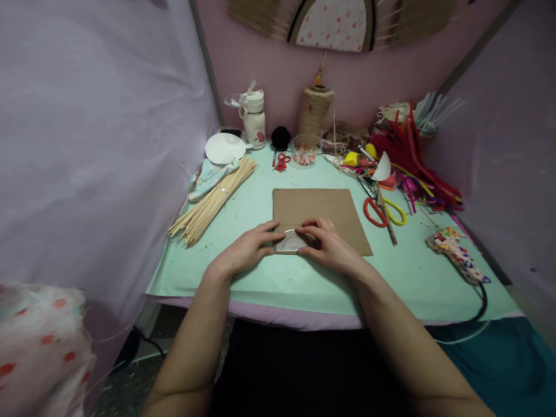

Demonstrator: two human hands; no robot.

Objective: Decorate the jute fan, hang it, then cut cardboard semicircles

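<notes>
A clear half-round protractor [289, 242] lies flat near the front left corner of a brown cardboard sheet [319, 204]. With thumb and forefinger apart, my left hand [247, 248] grips the protractor's left side, and its other fingers reach onto the cardboard's left edge. My right hand [328, 246] has its thumb and bent forefinger on the protractor's right side, while the remaining fingers curl over the cardboard. Both wrists hang over the front part of the green-covered table [299, 289].
To the left lie a bundle of wooden sticks [217, 200] and a white plate [225, 149]. Scissors [384, 211] and a patterned glue gun [458, 252] with a cord are on the right. A bottle [255, 121], twine spool [315, 110] and bead tub [305, 153] stand behind.
</notes>
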